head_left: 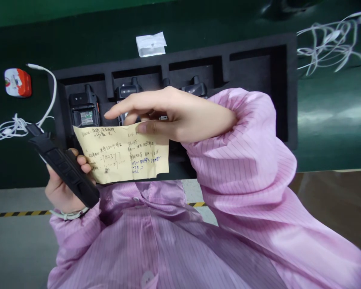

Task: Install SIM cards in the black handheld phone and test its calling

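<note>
My left hand (58, 188) is wrapped round a black handheld radio (67, 168), held tilted with its side buttons facing up. Its fingertips come close to the left edge of a yellow paper note (123, 154) with handwriting in black and blue; whether they touch it I cannot tell. Thumb and fingers of my right hand (171, 112) pinch the note's upper edge, the index finger stretching left above it. Behind the hands, a black foam tray (249, 72) holds several similar devices. One device (84, 106) at the left shows an uncovered back; others are partly hidden by my right hand.
A white cable (52, 92) curves down behind the radio, near a coiled white cable (12, 128). An orange and white box (18, 83) lies at the left. A small clear packet (151, 45) is beyond the tray. Tangled white cables (331, 44) lie at the right on the green table (333, 100).
</note>
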Demonstrator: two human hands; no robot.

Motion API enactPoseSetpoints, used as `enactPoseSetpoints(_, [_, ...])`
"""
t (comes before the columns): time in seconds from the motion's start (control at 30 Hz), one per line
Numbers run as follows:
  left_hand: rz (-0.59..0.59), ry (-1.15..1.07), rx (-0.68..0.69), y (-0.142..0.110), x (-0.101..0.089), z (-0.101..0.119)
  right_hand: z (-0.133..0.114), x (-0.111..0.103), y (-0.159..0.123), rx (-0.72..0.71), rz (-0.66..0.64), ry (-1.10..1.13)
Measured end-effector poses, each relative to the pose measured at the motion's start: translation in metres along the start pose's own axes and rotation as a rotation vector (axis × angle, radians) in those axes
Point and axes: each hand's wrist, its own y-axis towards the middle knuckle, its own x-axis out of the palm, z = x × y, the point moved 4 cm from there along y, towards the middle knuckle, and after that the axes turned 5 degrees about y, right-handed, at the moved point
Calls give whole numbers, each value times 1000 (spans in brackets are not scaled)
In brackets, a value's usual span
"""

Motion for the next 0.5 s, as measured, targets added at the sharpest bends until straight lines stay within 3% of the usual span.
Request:
enactPoseSetpoints(0.33, [-15,19,12,1,-4,-3,1,-1,-1,21,1,-2])
enactPoseSetpoints(0.5, [-114,14,26,1,-4,-2,4,-1,0,47,4,3])
